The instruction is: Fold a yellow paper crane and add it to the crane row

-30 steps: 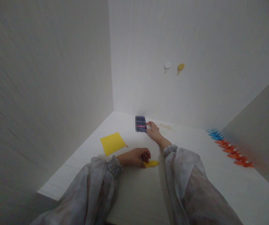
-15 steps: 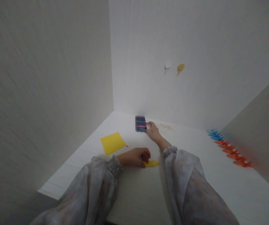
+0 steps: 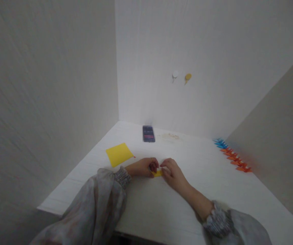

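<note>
Both hands, the left hand (image 3: 144, 167) and the right hand (image 3: 172, 173), pinched a small folded yellow paper (image 3: 157, 174) on the white surface (image 3: 212, 190)

A white table (image 3: 212, 190) fills a corner between pale walls. A flat yellow paper square (image 3: 118, 154) lies at about ten o'clock on the tabletop, with a tiny red speck just at its three o'clock edge. A dark phone (image 3: 148, 133) lies at twelve o'clock near the back wall. A row of folded paper pieces, blue ones (image 3: 220, 143) farthest and orange ones (image 3: 237, 160) nearer, runs along the two o'clock edge. Two small hooks, white (image 3: 175, 75) and yellow (image 3: 187, 77), sit on the back wall
</note>
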`<state>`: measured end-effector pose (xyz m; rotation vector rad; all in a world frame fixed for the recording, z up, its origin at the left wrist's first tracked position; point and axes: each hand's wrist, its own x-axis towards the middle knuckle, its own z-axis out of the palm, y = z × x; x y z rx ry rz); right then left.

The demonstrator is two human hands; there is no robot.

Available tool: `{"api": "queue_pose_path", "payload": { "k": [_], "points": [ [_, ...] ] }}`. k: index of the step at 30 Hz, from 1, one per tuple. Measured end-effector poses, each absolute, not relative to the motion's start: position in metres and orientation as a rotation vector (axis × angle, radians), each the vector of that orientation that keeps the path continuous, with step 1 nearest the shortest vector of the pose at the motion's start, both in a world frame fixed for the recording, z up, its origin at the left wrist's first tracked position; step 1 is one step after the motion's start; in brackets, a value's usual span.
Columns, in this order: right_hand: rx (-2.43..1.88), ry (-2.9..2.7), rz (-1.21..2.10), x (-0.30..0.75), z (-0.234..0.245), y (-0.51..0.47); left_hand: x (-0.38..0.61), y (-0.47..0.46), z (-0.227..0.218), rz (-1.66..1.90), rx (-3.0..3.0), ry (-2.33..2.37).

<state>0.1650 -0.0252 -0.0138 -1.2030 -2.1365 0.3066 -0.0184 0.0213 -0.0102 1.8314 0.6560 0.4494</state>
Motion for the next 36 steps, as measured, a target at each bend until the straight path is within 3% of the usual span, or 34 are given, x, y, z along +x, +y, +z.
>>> {"api": "queue_pose_path", "payload": {
  "k": [11, 16, 36],
  "points": [
    [-1.163, -2.457, 0.203, 0.162, -0.003, -0.046, -0.019, 0.021, -0.008, 0.505, 1.848, 0.669],
    [-1.204, -2.445, 0.249, 0.164, -0.004, -0.044, -0.011, 0.015, -0.010, 0.685, 2.027, 1.032],
    [-1.292, -2.191, 0.220, 0.164, -0.022, -0.039, 0.000, 0.006, -0.008, 0.567, 2.100, 1.198]
  ]
}}
